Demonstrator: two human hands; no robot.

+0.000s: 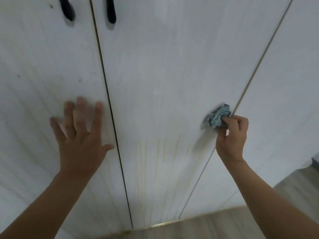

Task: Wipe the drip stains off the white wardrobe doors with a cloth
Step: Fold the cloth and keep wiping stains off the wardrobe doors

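left door (34, 57): flat white panel, matt, faintly streaked, a few small dark specks. left hand (81, 140) laid flat on it, fingers (97, 118) straight and spread wide, holding nothing, thumb reaching toward the dark gap between doors. left handle (68, 10) and right handle (111, 12): black, slim, rounded ends, hanging at the top on either side of that gap. middle door (155, 66): same white surface, marked low down with thin yellowish drip stains (143, 169) running vertically to the bottom edge. cloth (217, 116): blue-grey, knobbly weave, bunched into a wad, pressed against the middle door near its right edge, above and right of the stains. right hand (231, 140) gripping the cloth, fingers (230, 120) curled tight round it. right door (284, 75): plain white, smooth. pale wood-grain floor (224, 225) below.
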